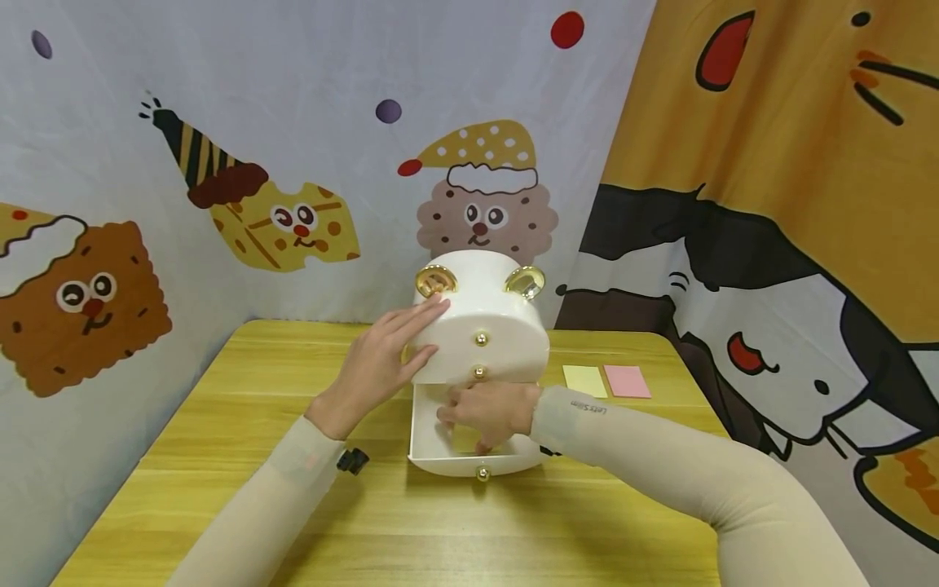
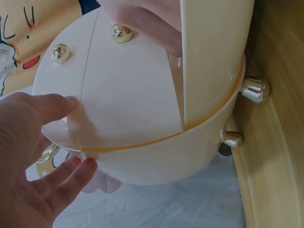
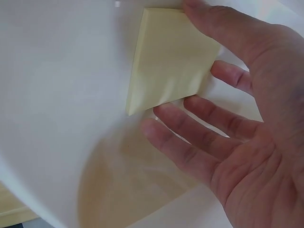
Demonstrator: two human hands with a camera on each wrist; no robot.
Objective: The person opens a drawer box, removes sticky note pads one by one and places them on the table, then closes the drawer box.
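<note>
A white rounded drawer box [image 1: 480, 277] with gold ears and gold ball knobs stands on the table. Its bottom drawer [image 1: 425, 424] is pulled out. My left hand [image 1: 377, 359] rests on the box's left side, thumb on the front face and fairly straight fingers along the side wall in the left wrist view. My right hand [image 1: 491, 412] reaches down into the drawer. There it holds a pale yellow sticky note pad [image 3: 171, 57] by its edges, thumb at one edge and fingertips at the opposite one. The pad is partly hidden by the hand in the head view.
A pale yellow sticky note pad [image 1: 584, 381] and a pink one [image 1: 627, 381] lie side by side on the wooden table [image 1: 587, 514], right of the box. A cartoon-printed curtain [image 1: 293, 49] hangs behind and at the sides.
</note>
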